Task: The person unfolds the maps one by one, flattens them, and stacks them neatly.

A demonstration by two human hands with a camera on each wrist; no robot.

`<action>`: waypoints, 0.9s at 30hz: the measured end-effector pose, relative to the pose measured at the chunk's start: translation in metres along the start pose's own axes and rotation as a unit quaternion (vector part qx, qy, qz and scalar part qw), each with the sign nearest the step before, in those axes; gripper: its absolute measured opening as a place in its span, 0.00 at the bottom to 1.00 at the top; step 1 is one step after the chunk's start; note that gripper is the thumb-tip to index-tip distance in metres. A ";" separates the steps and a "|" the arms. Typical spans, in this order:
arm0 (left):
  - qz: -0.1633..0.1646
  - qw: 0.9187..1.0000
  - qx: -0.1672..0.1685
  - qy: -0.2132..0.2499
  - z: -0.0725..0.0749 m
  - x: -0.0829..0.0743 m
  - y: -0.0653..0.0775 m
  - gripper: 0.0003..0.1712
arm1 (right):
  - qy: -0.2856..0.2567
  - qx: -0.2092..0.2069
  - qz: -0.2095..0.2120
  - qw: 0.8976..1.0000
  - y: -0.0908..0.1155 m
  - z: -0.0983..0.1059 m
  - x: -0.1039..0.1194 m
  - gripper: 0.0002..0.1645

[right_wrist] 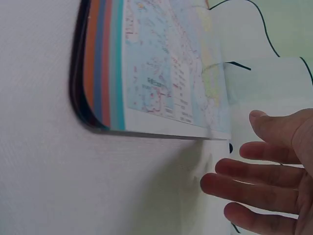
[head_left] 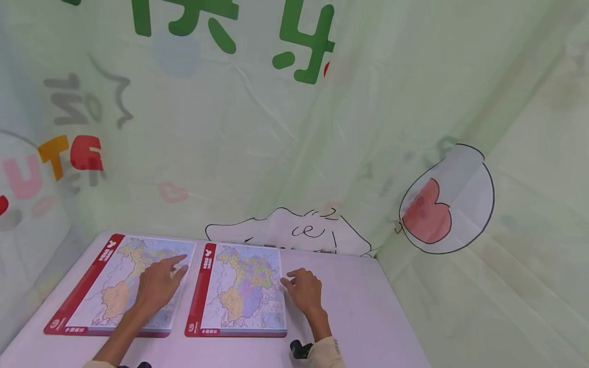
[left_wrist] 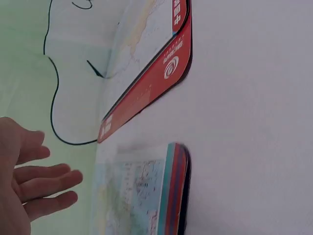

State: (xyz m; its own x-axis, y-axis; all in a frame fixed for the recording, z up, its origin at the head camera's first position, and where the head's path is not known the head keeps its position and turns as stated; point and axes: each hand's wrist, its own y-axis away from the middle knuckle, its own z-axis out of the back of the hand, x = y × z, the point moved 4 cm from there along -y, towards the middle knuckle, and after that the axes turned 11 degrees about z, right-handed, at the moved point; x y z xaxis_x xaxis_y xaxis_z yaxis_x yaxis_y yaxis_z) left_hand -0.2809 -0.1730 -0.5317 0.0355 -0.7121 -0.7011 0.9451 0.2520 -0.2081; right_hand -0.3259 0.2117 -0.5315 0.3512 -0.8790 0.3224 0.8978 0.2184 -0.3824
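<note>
Two map boards lie side by side on the table in the head view, each with a red band down its left side. Over the right part of the left map board (head_left: 87, 286) is my left hand (head_left: 158, 283), its fingers spread and nothing held. My right hand (head_left: 306, 291) hovers by the right edge of the right map board (head_left: 250, 296), thumb and fingers apart. The right wrist view shows loose, slightly bent fingers (right_wrist: 259, 191) beside the board's striped edge. In the left wrist view the left hand (left_wrist: 39, 181) is likewise bare.
A pale cloth covers the table (head_left: 354, 312). Behind it hangs a light green curtain (head_left: 221, 143) with printed letters and drawings, continuing along both sides. Dark wrist camera (head_left: 300, 349) sits at the right sleeve.
</note>
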 end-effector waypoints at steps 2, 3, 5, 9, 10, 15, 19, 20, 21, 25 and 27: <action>0.021 1.000 0.000 0.017 -0.006 -0.004 0.003 0.23 | -0.015 -0.002 -0.014 1.000 0.001 -0.003 -0.003 0.17; 0.031 0.999 0.002 0.021 -0.010 -0.005 0.005 0.22 | -0.028 -0.002 -0.021 0.999 0.001 -0.004 -0.004 0.17; 0.053 0.998 0.017 0.030 -0.017 -0.008 0.007 0.22 | -0.057 0.005 -0.037 0.998 0.002 -0.008 -0.007 0.17; 0.093 0.992 0.074 0.039 -0.034 -0.014 0.010 0.26 | -0.113 0.038 -0.056 0.991 0.003 -0.016 -0.011 0.21; 0.097 0.991 0.085 0.041 -0.036 -0.016 0.011 0.27 | -0.124 0.047 -0.056 0.990 0.003 -0.018 -0.012 0.23; 0.116 0.984 0.126 0.054 -0.045 -0.025 0.011 0.34 | -0.177 0.071 -0.048 0.980 0.004 -0.018 -0.007 0.32; 0.152 0.975 0.148 0.064 -0.049 -0.028 0.012 0.38 | -0.238 0.075 -0.060 0.967 0.005 -0.017 -0.006 0.33; 0.163 0.973 0.150 0.068 -0.049 -0.028 0.012 0.39 | -0.250 0.075 -0.063 0.963 0.005 -0.018 -0.006 0.32; 0.170 0.972 0.149 0.070 -0.049 -0.028 0.013 0.39 | -0.261 0.074 -0.066 0.960 0.005 -0.019 -0.006 0.32; 0.191 0.967 0.146 0.087 -0.051 -0.026 0.012 0.39 | -0.284 0.064 -0.075 0.954 0.007 -0.020 -0.008 0.32; 0.199 0.964 0.148 0.094 -0.054 -0.023 0.011 0.39 | -0.296 0.062 -0.081 0.950 0.007 -0.022 -0.010 0.33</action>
State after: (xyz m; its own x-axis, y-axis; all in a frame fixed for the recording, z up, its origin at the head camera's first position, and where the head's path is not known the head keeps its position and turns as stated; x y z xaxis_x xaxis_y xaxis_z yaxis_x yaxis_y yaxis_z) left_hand -0.2889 -0.1186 -0.5547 0.3811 -0.4592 -0.8024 0.9211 0.2632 0.2869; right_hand -0.3290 0.2129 -0.5560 0.2618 -0.5208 0.8126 0.9640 0.1815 -0.1943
